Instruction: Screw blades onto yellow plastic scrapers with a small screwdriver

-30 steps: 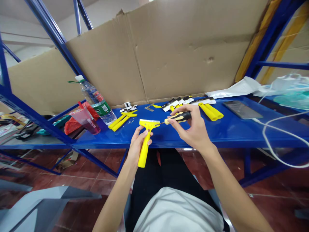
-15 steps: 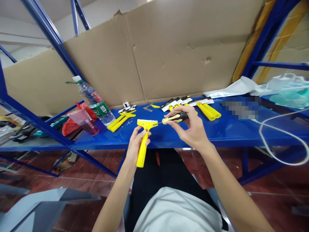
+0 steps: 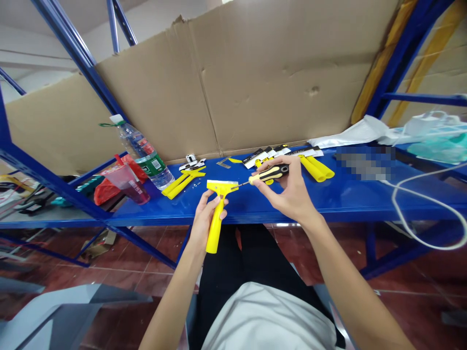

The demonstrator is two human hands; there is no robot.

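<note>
A yellow scraper with a wide head and a round handle is held upright in my left hand, fingers closed around its neck. My right hand grips the yellow and black handle of a screwdriver between thumb and fingers. The screwdriver's thin shaft points left, its tip at the right end of the scraper head; whether it sits on a screw is too small to tell. Behind my left hand, yellow scraper handles lie on the blue table beside tiny loose bits.
A tilted water bottle and a red cup stand at the left. Several packaged blades and yellow handles lie beyond my right hand. A white cable loops over the right edge. Cardboard walls the back.
My right hand and the screwdriver have shifted slightly right, baring more of the shaft, and the handle has turned a little. My left hand and the scraper stay almost still.
</note>
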